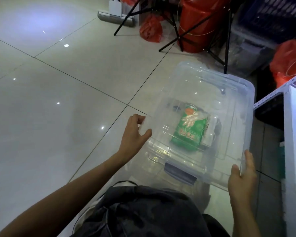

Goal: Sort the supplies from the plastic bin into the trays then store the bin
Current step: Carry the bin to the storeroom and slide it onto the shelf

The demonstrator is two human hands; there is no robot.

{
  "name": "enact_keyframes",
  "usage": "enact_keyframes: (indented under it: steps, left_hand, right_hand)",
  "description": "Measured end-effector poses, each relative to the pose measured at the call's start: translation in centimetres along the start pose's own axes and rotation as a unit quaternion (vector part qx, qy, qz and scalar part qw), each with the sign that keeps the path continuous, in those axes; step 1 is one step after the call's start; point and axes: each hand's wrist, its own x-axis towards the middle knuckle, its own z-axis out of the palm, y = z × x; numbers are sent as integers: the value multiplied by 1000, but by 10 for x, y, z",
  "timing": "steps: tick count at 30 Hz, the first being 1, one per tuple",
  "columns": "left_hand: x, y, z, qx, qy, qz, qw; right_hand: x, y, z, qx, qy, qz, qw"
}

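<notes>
While our two hands hold the clear plastic storage bin [203, 127] above the pale glossy tiled floor [50, 91], we judge the step in hand to be the first one: bringing the lidded bin to a place where it can be opened. No trays are in view, so sorting has not begun.

Left to right. Our left hand [133, 134] sits at the bin's left edge; its fingers [138, 118] curl over the lid rim and the thumb reaches toward the side wall, a narrow clasp on the corner. The plastic is see-through there, so we cannot tell how firm the contact is. Inside the bin, right of that hand and apart from its fingers, lies a green printed packet showing a glove picture [186, 130], with something white just beside it that we cannot identify. On the near end wall, a grey-blue lid latch [179, 173] looks closed. Our right hand [241, 177] grips the near right corner, fingers straight up along the outer wall, thumb over the rim. Further right stands a white metal shelf frame [294, 134].

Next move, as we judge it: set the bin down level, release the latch, lift the lid. The packet is near the middle of the bin, between both hands, touched by neither.
</notes>
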Motion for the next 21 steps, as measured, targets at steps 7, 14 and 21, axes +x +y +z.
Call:
enact_keyframes:
  steps: [7,14,21]
  left_hand:
    - [-11,-1,6,19,-14,0,1000]
    - [-9,-9,13,44,-22,6,999]
    - [8,-6,28,149,-39,146,977]
  right_hand:
    - [-3,12,-5,-19,11,28,999]
    - [-9,9,-5,-50,-15,-1,999]
    - [3,10,-6,-84,-40,-18,996]
